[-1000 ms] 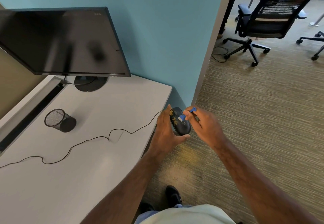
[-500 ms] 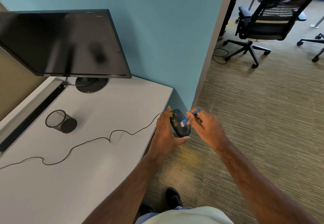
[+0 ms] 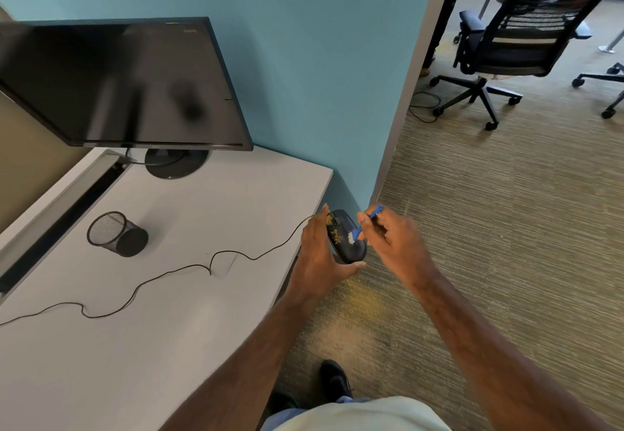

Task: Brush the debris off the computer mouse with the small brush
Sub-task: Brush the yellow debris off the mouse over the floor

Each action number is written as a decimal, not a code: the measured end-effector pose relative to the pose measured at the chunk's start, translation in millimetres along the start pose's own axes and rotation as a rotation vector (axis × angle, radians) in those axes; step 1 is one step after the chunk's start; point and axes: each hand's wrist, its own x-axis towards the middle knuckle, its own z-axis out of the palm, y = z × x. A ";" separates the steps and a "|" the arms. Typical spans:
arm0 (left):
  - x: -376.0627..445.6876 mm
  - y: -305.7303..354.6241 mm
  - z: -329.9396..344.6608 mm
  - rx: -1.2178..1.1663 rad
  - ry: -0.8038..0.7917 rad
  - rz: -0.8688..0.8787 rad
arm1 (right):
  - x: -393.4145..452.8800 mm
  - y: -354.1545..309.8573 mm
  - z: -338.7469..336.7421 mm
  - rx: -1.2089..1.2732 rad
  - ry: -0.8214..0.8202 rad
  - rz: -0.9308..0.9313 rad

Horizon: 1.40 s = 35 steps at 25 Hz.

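**Brush on the mouse, just off the desk edge**

The right hand (image 3: 393,243) pinches a small blue brush (image 3: 366,224) in its fingers, bristles touching yellow debris (image 3: 337,235) on the black computer mouse (image 3: 346,236). The left hand (image 3: 320,255) grips the mouse, held above the carpet (image 3: 506,228) beside the white desk (image 3: 169,295). Its cable (image 3: 169,272) trails across the desk past a tipped mesh cup (image 3: 116,233).

Single head view, looking forward and steeply down past the white desk (image 3: 162,346) edge; desk lower left, carpet right of it, hands close, centre frame.
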 end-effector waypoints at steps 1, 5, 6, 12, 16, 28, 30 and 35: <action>-0.1 0.7 -0.6 -0.007 0.023 0.009 | 0.3 0.5 1.0 0.007 -0.020 0.011; 0.8 -1.8 -1.0 0.021 0.010 0.009 | 1.6 1.0 1.6 0.044 -0.004 0.035; 1.2 -1.7 -0.9 0.024 0.003 0.003 | 1.9 -0.3 1.7 0.040 -0.006 0.033; 3.1 -5.9 0.7 0.053 -0.013 -0.002 | 4.3 -1.9 2.6 0.042 -0.001 0.078; 4.6 -8.5 0.1 0.048 -0.028 -0.023 | 5.3 -4.7 1.7 0.048 -0.028 0.110; 5.3 -7.1 -4.4 0.051 -0.036 -0.041 | 12.4 -2.1 -6.2 0.151 0.024 0.112; 6.1 -7.7 -3.0 0.055 -0.045 -0.046 | 10.2 -3.0 -1.3 0.120 -0.025 0.106; 3.3 -7.6 -4.9 0.058 -0.019 -0.016 | 7.7 -2.7 2.1 0.105 -0.032 0.087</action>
